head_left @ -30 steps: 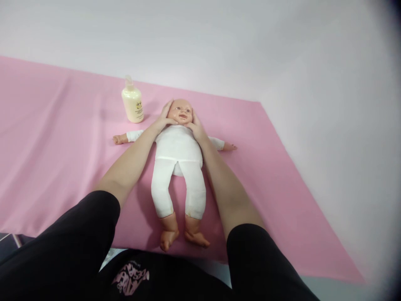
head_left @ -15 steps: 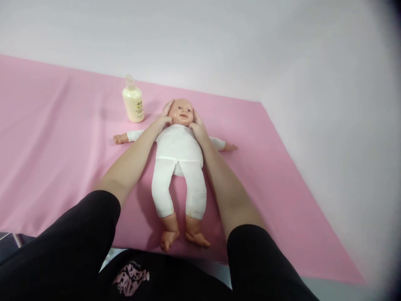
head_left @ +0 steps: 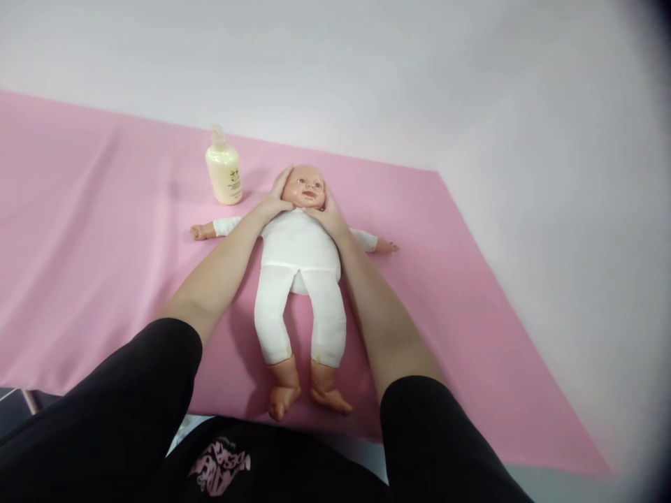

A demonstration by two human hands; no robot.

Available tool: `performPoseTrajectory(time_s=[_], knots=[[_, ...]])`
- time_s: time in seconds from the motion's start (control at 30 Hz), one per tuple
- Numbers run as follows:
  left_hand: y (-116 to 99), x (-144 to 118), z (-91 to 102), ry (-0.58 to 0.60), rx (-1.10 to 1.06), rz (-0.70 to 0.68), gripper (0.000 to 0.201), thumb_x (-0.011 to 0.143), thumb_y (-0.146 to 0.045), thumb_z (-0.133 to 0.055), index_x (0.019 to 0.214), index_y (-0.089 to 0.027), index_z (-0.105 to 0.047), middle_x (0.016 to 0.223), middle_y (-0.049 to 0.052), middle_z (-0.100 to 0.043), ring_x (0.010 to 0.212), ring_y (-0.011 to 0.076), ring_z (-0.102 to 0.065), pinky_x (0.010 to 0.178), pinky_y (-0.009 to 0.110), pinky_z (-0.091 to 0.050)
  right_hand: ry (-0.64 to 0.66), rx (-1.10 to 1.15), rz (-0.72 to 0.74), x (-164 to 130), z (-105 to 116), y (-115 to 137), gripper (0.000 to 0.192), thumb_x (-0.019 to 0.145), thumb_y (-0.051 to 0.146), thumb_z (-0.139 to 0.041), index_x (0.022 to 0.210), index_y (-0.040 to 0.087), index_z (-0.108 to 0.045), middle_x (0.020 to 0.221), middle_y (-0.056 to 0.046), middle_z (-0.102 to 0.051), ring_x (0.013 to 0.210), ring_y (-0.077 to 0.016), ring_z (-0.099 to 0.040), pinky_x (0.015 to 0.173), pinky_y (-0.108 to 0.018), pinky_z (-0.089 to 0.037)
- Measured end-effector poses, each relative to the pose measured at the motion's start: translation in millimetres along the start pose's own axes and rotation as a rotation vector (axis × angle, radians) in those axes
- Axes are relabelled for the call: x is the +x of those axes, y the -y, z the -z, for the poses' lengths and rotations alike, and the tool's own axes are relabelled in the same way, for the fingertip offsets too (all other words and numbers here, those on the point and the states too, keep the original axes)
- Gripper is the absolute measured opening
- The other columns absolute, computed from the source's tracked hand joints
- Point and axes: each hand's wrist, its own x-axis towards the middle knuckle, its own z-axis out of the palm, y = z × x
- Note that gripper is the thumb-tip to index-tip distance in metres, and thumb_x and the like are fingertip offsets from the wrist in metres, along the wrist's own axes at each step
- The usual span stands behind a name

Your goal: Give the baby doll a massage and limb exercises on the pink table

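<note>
A baby doll [head_left: 300,241] in white cloth lies on its back on the pink sheet, arms spread and bare feet towards me. My left hand [head_left: 277,194] cups the left side of its head, with the fingers up along the side and the thumb at the chin and collar. On the other side, my right hand [head_left: 328,207] holds the head in the same way, its thumb beneath the jaw. Parts of the fingers are hidden behind the head. A pale yellow pump bottle [head_left: 224,171] stands upright to the left of the head, apart from my hand.
The pink sheet [head_left: 440,293] covers the table, with folds on the left and its edge slanting down at the right. Behind it rises a white wall [head_left: 335,70]. The table's front edge lies close to my body.
Both thumbs have slid inward, from the doll's cheeks and jaw to below the chin. The palms and fingers remain at the sides of the head; doll and bottle stay in place.
</note>
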Motion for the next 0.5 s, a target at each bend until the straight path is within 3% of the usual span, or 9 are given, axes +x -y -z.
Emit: performPoseTrajectory(time_s=[0.13, 0.23, 0.37, 0.5], knots=[[17.1, 6.9, 0.7, -0.003, -0.04, 0.023, 0.123, 0.067, -0.047, -0.09, 0.174, -0.032, -0.03, 0.185, 0.007, -0.018, 0.172, 0.0412, -0.011, 0.141, 0.059, -0.014, 0.008, -0.013, -0.018, -1.2, 0.0, 5.4, 0.141, 0.068, 0.058, -0.088, 0.178, 0.023, -0.008, 0.178, -0.011, -0.041, 0.165, -0.0358, -0.042, 0.137, -0.055, -0.038], [24.4, 8.0, 1.0, 0.0, -0.052, 0.031, 0.131, 0.063, -0.051, -0.094, 0.175, -0.031, -0.027, 0.185, 0.009, -0.015, 0.172, 0.0415, -0.013, 0.14, 0.058, -0.017, -0.008, -0.019, -0.042, -2.2, 0.1, 8.8, 0.13, 0.071, 0.042, -0.08, 0.178, 0.02, -0.01, 0.177, -0.009, -0.043, 0.165, -0.036, -0.042, 0.138, -0.055, -0.038], [31.8, 9.3, 3.2, -0.009, -0.086, 0.045, 0.14, 0.057, -0.041, -0.094, 0.176, -0.026, -0.023, 0.186, 0.01, -0.013, 0.172, 0.0404, -0.016, 0.139, 0.053, -0.023, -0.043, -0.026, -0.062, -2.8, 1.1, 10.2, 0.119, 0.069, 0.025, -0.066, 0.177, 0.02, -0.017, 0.174, -0.006, -0.049, 0.158, -0.0356, -0.051, 0.136, -0.056, -0.042], [31.4, 9.0, 3.0, 0.012, -0.18, 0.072, 0.134, 0.06, -0.032, -0.087, 0.177, -0.025, -0.021, 0.186, 0.007, -0.011, 0.172, 0.0388, -0.014, 0.139, 0.048, -0.024, -0.052, 0.0, -0.056, -2.9, 1.8, 8.2, 0.114, 0.068, 0.021, -0.062, 0.176, 0.02, -0.025, 0.171, -0.005, -0.053, 0.148, -0.036, -0.06, 0.131, -0.056, -0.048]])
